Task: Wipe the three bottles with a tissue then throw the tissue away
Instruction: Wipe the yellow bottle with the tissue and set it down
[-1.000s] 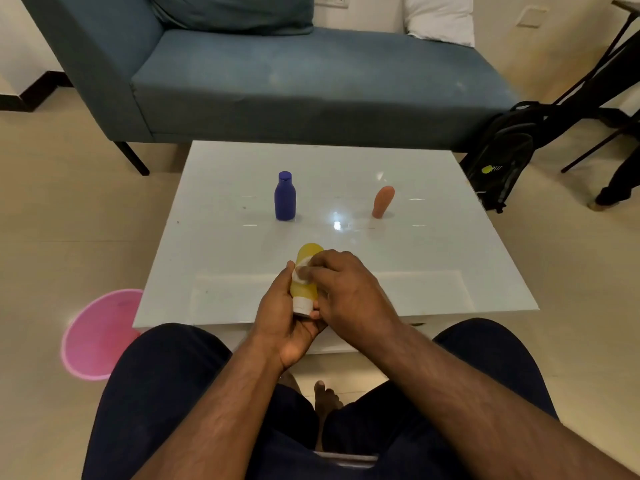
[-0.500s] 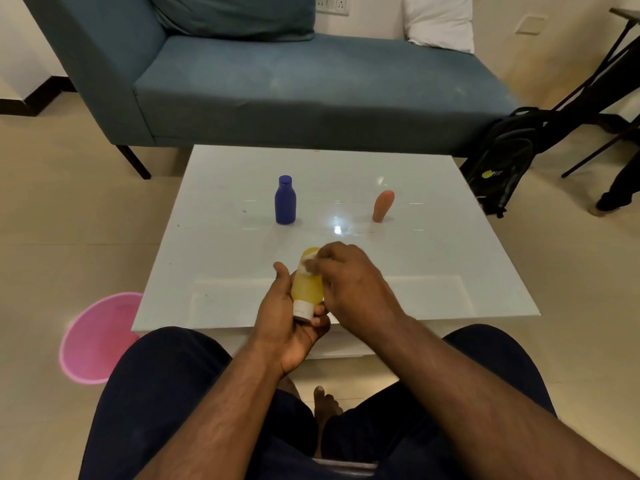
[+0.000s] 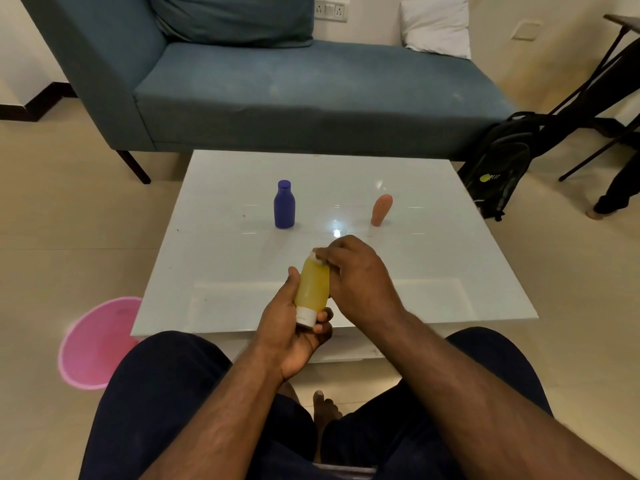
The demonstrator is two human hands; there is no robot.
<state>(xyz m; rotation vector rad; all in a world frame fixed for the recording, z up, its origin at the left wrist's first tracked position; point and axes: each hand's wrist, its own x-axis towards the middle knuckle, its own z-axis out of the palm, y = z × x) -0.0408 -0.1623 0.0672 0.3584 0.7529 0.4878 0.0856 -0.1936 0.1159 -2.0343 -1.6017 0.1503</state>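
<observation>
My left hand point(image 3: 289, 336) grips a yellow bottle point(image 3: 312, 287) by its white cap end, holding it upside down above the near edge of the white table point(image 3: 221, 244). My right hand point(image 3: 360, 275) is closed at the bottle's top end, pinching a white tissue point(image 3: 316, 255) of which only a small bit shows. A blue bottle point(image 3: 284, 204) stands upright on the table's far left. An orange bottle point(image 3: 381, 209) stands on its cap at the far right.
A pink bin point(image 3: 95, 341) sits on the floor left of the table. A blue sofa point(image 3: 311, 88) lies behind the table. A black backpack point(image 3: 498, 168) leans at the right, beside dark stand legs. My knees are under the near edge.
My right hand slid the tissue from the bottle's middle up to its top end, uncovering most of the yellow body. The left hand kept its grip. The other bottles stayed put.
</observation>
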